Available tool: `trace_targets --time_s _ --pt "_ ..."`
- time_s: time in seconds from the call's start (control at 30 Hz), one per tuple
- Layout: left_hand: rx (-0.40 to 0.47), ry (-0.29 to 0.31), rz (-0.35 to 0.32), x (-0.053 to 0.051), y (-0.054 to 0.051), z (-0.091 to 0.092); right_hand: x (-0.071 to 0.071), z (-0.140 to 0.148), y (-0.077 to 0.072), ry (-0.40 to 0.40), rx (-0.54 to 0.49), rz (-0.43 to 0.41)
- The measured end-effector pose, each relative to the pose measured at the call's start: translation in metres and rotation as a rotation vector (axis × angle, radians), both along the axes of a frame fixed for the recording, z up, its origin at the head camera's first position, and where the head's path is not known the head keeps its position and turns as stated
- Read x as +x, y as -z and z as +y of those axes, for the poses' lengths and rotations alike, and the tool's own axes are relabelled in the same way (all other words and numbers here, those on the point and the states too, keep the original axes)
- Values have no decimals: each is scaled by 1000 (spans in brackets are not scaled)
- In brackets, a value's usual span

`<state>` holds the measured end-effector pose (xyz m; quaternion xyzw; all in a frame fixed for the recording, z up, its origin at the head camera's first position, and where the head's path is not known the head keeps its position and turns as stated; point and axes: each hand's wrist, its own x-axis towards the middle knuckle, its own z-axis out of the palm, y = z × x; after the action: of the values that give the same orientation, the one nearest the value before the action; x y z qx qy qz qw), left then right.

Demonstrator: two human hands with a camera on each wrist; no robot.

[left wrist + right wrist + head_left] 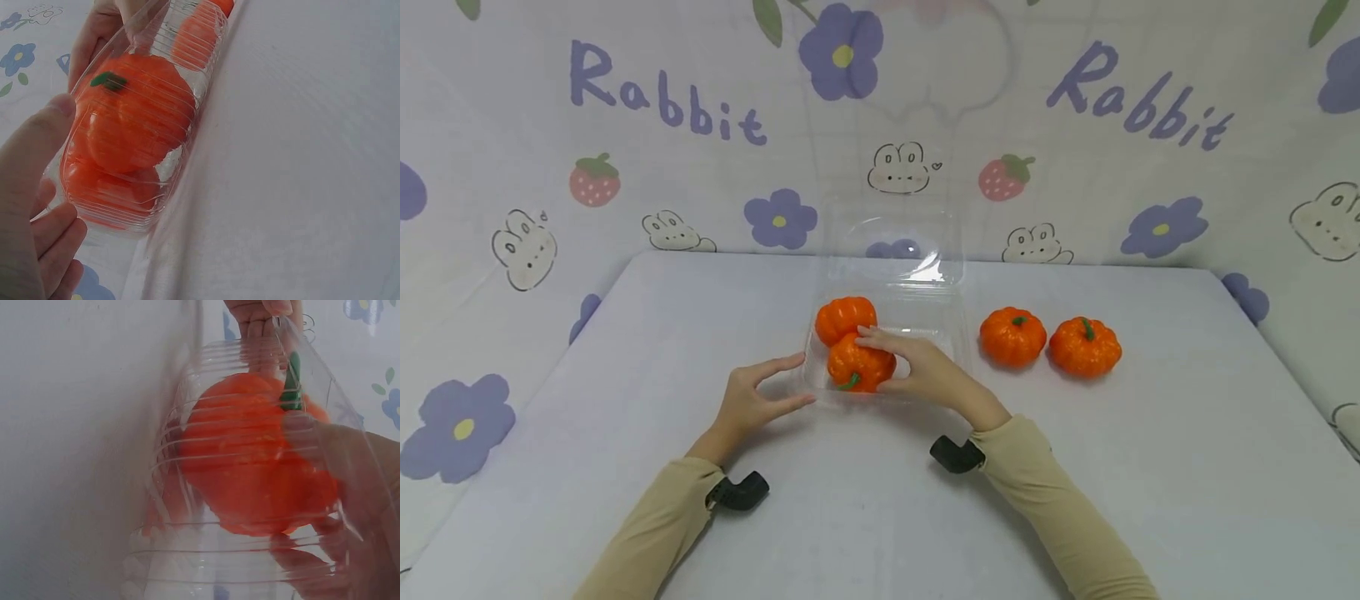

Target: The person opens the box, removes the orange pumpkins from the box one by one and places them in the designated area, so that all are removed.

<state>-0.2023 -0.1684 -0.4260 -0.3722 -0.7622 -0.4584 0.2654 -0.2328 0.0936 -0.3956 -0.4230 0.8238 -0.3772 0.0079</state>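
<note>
A clear plastic box (925, 385) with its lid raised holds two orange pumpkins at its left side. The right hand (925, 368) grips the nearer pumpkin (859, 367), green stem toward the front, inside the box; in the right wrist view its thumb and fingers (312, 569) show through the ribbed wall around that pumpkin (244, 462). Behind it, touching, lies the other pumpkin (846, 318). At the box's left wall is the left hand (748, 400), thumb and fingers spread; in the left wrist view this hand (37, 206) touches or nearly touches the wall (140, 228).
Two more orange pumpkins, one (1012, 337) beside the other (1086, 347), stand on the white table (850, 517) to the right of the box. The transparent lid (891, 242) rises at the back, before a patterned cloth (700, 192).
</note>
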Motion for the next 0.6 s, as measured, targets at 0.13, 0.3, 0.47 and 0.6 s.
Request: trace_targets --time_s 0.13,0.3,0.47,0.6 --pt "1 -2 -4 0 0 1 0 1 1 25 9 8" --pt "12 0 5 -7 9 -3 -2 0 3 49 19 38" --pt "23 7 -5 -19 29 -9 -2 -2 4 77 9 47" --pt "24 9 -9 -13 21 -6 -1 -1 5 99 0 33"
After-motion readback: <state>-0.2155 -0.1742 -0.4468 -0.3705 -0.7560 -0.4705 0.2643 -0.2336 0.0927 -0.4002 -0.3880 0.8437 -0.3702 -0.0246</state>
